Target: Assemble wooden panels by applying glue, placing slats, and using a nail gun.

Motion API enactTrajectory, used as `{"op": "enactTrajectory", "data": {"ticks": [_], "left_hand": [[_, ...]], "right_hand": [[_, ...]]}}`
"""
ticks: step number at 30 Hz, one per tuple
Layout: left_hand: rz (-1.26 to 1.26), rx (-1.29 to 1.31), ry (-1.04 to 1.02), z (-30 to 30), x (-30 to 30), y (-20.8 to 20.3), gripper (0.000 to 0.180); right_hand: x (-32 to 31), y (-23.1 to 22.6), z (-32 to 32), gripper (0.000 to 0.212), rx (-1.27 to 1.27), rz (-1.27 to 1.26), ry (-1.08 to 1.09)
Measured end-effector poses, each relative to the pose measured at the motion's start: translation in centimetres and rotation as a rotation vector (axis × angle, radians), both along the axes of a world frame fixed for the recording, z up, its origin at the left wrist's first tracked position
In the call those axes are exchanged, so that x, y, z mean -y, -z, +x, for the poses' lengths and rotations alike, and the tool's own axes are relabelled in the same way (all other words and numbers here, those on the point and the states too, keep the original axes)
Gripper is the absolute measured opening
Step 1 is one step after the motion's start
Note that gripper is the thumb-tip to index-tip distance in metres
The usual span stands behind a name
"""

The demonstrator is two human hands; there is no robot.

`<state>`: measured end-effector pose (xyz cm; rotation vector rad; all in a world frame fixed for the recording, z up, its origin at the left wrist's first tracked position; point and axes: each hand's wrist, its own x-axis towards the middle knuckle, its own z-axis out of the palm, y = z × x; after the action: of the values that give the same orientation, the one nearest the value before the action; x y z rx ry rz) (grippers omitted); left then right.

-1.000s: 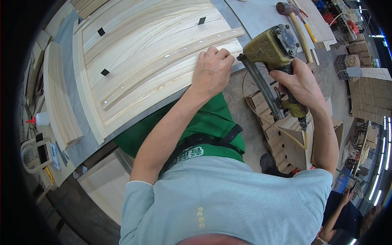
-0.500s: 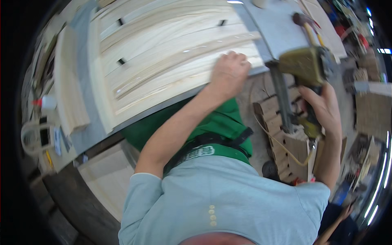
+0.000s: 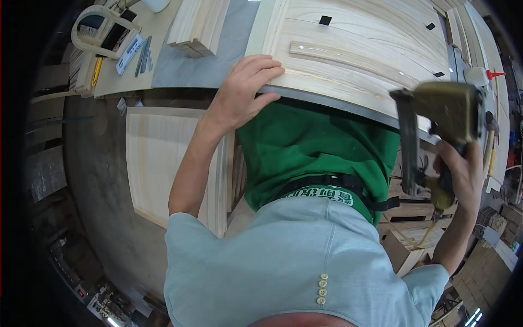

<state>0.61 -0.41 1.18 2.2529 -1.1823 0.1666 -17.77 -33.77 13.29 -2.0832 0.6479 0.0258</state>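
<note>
Panel (image 3: pixel 370 32), one o'clock: pale cream wood with wavy tan grain, marked by small black patches (image 3: pixel 325 20); its raised strip (image 3: pixel 348 59) is slightly browner, dotted with glossy white spots (image 3: pixel 300 47). Worktop (image 3: pixel 169 76), eleven o'clock: plain blue-grey. Nail gun (image 3: pixel 447 109), between two and three o'clock: olive-brown body, dark grey magazine (image 3: pixel 407 141). Bottle (image 3: pixel 475 76), two o'clock: white, red tip (image 3: pixel 494 74). Apron (image 3: pixel 321 136), near centre: solid green, white lettering (image 3: pixel 327 194), black strap (image 3: pixel 354 182). Shirt (image 3: pixel 245 250), six o'clock: plain pale blue, cream buttons (image 3: pixel 322 284). Board (image 3: pixel 163 163), nine o'clock: cream, banded light tan. Slim tool (image 3: pixel 97 72), ten o'clock: yellow.

Hd cam L | wide fisheye | faces dn | shirt (image 3: pixel 289 250) nr, bench (image 3: pixel 185 71) beyond
</note>
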Motion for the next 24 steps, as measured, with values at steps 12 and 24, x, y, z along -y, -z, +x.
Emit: {"op": "enactTrajectory", "data": {"ticks": [12, 24], "left_hand": [[-0.092, -0.072, 0.039, 1.5, -0.1, 1.5, 0.024], [0.013, 0.012, 0.165, 3.4, 0.3, 1.0, 0.019]], "right_hand": [[-10.4, -0.1, 9.0, 0.029, -0.080, 0.001, -0.428], [-10.4, 0.7, 7.9, 0.024, 0.000, 0.001, -0.492]]}}
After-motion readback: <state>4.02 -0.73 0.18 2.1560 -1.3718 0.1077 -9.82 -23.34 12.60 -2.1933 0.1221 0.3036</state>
